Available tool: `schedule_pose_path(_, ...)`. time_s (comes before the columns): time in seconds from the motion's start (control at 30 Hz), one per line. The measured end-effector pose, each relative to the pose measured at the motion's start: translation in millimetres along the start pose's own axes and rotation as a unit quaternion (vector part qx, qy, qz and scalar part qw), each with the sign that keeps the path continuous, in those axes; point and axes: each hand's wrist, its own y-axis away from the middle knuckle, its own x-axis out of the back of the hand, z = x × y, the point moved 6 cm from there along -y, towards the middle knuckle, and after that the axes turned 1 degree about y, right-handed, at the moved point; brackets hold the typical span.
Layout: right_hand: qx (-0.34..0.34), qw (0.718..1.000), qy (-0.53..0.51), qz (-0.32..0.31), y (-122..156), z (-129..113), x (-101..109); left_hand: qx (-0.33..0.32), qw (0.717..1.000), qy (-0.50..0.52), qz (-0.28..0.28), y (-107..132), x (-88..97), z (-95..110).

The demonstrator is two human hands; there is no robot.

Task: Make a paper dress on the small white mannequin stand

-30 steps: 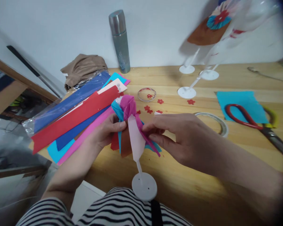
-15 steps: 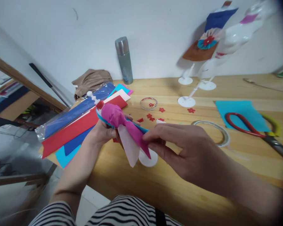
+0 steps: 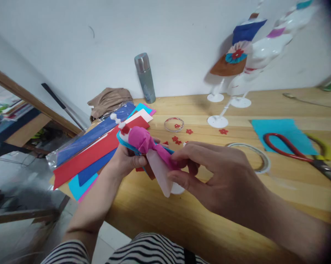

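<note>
A small dress-form mannequin [image 3: 124, 129] is tilted in my left hand [image 3: 127, 161], whose fingers wrap round its torso. Gathered magenta crepe paper [image 3: 140, 138] covers its front, with a pale pink paper panel [image 3: 160, 174] hanging below and a blue edge along the back. The thumb and fingers of my right hand [image 3: 206, 165] pinch the lower end of the magenta paper. Part of the mannequin's white round base [image 3: 178, 189] shows under the panel. The rest of its stand is hidden.
Sheets of coloured paper [image 3: 99, 148] lie on the left. Red paper flowers [image 3: 189, 131], a tape roll [image 3: 261, 161] and scissors [image 3: 289, 146] on a blue sheet [image 3: 275, 128] are on the table. A flask [image 3: 145, 79] and dressed mannequins [image 3: 245, 55] stand at the back.
The mannequin has shifted slightly right in the view. My right fingers have closed over the magenta paper's pointed tip, which hung free before, and the pale panel is more exposed.
</note>
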Motion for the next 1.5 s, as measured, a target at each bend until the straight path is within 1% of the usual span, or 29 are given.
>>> schedule_pose_path(0.1,0.011,0.999,0.028,0.041,1,0,4,-0.013,0.999,0.031,-0.02,1,-10.7,0)
schedule_pose_path(0.17,0.015,0.996,0.039,0.073,1,-2,9,-0.035,0.998,0.045,-0.028,1,-19.1,4)
schedule_pose_path(0.27,0.028,0.992,0.048,0.109,1,-7,15,-0.065,0.997,0.05,-0.011,2,-28.2,9)
schedule_pose_path(0.33,0.036,0.991,0.053,0.117,1,-9,15,-0.058,0.998,0.034,0.005,3,-32.5,7)
schedule_pose_path(0.47,0.064,0.988,0.077,0.115,3,-14,10,-0.041,0.999,-0.01,0.009,4,-39.5,1)
schedule_pose_path(0.63,0.09,0.98,0.135,0.117,7,-19,4,-0.053,0.995,-0.069,0.037,5,-41.5,5)
schedule_pose_path(0.7,0.088,0.98,0.135,0.119,7,-19,3,-0.062,0.996,-0.068,0.013,5,-48.1,11)
schedule_pose_path(0.8,0.071,0.985,0.101,0.118,7,-17,3,-0.053,0.997,-0.037,-0.047,5,-63.0,21)
schedule_pose_path(0.87,0.052,0.99,0.073,0.112,6,-14,3,-0.05,0.997,-0.027,-0.048,5,-67.6,25)
schedule_pose_path(0.93,0.04,0.992,0.055,0.108,5,-13,2,-0.053,0.998,-0.03,-0.019,5,-66.7,25)
schedule_pose_path(1.03,0.046,0.992,0.043,0.106,5,-13,2,-0.053,0.997,-0.041,0.044,7,-59.4,19)
schedule_pose_path(1.17,0.048,0.996,0.025,0.077,3,-11,3,-0.007,0.992,-0.056,0.11,12,-50.8,13)
schedule_pose_path(1.27,0.024,0.998,0.017,0.051,2,-7,5,0.009,0.99,-0.065,0.125,12,-47.4,15)
schedule_pose_path(1.4,0.008,0.999,0.036,0.031,0,-6,4,-0.01,0.992,-0.064,0.111,9,-44.9,14)
schedule_pose_path(1.5,0.006,0.999,0.032,0.024,0,-7,1,-0.025,0.991,-0.049,0.123,10,-44.1,15)
